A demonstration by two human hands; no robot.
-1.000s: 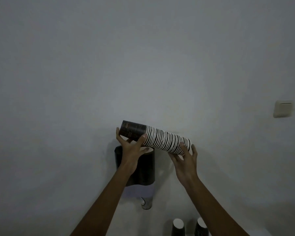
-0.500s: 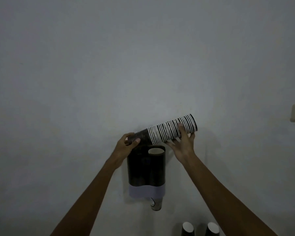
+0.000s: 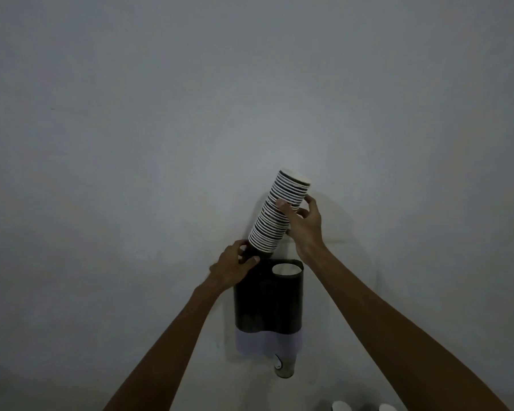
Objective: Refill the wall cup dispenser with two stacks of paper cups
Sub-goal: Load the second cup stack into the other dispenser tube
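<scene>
Both forearms (image 3: 166, 345) bare to frame edge; no sleeves, apparently no jewellery.

The stack of paper cups (image 3: 278, 213) shows thin white rims alternating with black bands, a striped pattern ending in a plain black cup at its lower end. The wall dispenser (image 3: 268, 304) is black above a pale lavender-white base with a wavy upper edge. The wall (image 3: 161, 129) is plain grey-white.
</scene>
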